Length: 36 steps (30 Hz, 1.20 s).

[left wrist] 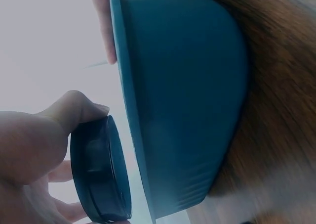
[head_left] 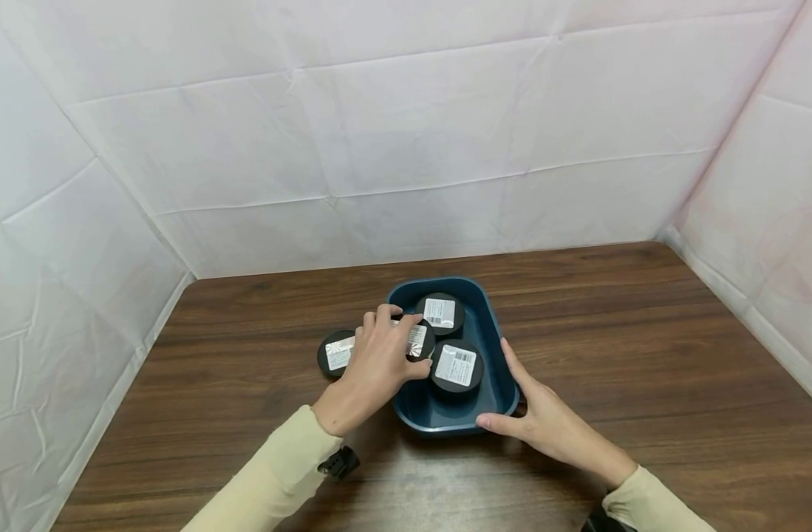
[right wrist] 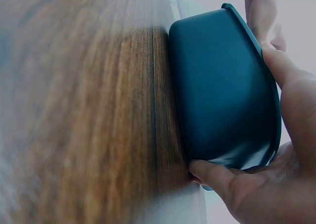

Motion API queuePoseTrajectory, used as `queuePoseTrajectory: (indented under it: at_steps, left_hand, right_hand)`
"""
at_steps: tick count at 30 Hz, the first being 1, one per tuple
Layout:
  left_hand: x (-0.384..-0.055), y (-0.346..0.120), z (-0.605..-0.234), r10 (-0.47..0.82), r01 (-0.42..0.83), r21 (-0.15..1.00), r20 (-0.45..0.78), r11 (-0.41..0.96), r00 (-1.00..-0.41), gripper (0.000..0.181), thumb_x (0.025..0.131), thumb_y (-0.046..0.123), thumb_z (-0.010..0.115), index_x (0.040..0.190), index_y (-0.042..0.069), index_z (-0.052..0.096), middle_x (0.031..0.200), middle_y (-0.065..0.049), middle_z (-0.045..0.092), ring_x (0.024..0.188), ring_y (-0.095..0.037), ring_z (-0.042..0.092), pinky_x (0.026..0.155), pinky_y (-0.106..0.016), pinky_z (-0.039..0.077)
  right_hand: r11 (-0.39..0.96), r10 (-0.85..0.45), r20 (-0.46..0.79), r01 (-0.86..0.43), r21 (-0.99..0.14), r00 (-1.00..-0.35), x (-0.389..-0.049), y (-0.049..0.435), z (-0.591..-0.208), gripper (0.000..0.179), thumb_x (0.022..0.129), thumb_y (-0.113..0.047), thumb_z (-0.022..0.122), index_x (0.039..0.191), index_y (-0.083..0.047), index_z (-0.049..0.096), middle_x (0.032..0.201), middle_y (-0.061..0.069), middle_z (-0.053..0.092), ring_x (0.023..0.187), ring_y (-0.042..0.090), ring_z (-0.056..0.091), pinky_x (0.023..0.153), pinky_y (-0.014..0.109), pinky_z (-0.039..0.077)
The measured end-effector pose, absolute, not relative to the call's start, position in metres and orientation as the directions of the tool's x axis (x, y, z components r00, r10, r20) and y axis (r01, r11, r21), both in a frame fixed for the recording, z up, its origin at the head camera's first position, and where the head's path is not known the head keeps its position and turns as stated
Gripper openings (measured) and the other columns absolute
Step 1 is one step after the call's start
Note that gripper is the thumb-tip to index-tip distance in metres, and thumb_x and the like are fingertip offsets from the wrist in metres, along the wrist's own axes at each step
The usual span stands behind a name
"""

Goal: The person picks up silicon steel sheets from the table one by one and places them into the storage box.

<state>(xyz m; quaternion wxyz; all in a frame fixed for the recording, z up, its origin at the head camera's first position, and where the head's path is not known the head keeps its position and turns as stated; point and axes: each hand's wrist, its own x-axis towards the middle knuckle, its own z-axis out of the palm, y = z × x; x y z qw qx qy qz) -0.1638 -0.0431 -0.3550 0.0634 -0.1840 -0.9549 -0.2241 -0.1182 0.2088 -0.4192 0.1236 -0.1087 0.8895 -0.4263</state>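
Note:
A deep blue plastic tray with rounded corners stands on the table. My left hand grips a round black container by its sides, its white label facing up. In the left wrist view this black container is just above the tray's rim. Inside the tray are two more labelled black containers, one at the back and one nearer me. At the tray's near right corner my right hand holds the rim, thumb on top and fingers around the outer wall.
Another black container with a white label lies on the table left of the tray, partly hidden by my left hand. The brown wooden table reaches white sheeting at the back and sides.

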Motion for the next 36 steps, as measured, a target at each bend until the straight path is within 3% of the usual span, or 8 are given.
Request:
queuePoseTrajectory:
  at_steps: [10, 22, 36]
  left_hand:
    - [-0.168, -0.036, -0.352, 0.327, 0.374, 0.413, 0.181, 0.831, -0.928, 0.059, 0.086, 0.026, 0.08, 0.137, 0.005, 0.059, 0.141, -0.024, 0.048, 0.121, -0.039, 0.045, 0.097, -0.054, 0.044]
    - [-0.177, -0.029, -0.35, 0.352, 0.38, 0.417, 0.147, 0.826, -0.924, 0.061, 0.087, 0.028, 0.08, 0.139, 0.004, 0.058, 0.143, -0.026, 0.046, 0.123, -0.04, 0.045, 0.098, -0.055, 0.044]
    - [-0.187, -0.02, -0.346, 0.327, 0.335, 0.425, 0.093, 0.841, -0.94, 0.059, 0.087, 0.027, 0.081, 0.137, 0.006, 0.06, 0.145, -0.025, 0.046, 0.128, -0.042, 0.043, 0.1, -0.058, 0.044]
  right_hand:
    - [0.587, -0.324, -0.123, -0.098, -0.804, -0.938, -0.119, 0.209, -0.417, 0.11, 0.09, -0.043, 0.075, 0.162, -0.032, -0.008, 0.161, 0.025, 0.03, 0.107, 0.018, 0.062, 0.088, 0.034, 0.053]
    - [0.61, -0.304, -0.114, -0.102, -0.786, -0.946, -0.117, 0.207, -0.419, 0.109, 0.09, -0.045, 0.074, 0.161, -0.035, -0.008, 0.163, 0.021, 0.028, 0.119, 0.026, 0.058, 0.098, 0.046, 0.05]
    - [0.606, -0.307, -0.112, -0.104, -0.788, -0.945, -0.117, 0.209, -0.419, 0.11, 0.089, -0.045, 0.075, 0.161, -0.034, -0.008, 0.159, 0.022, 0.036, 0.111, 0.021, 0.061, 0.094, 0.039, 0.051]
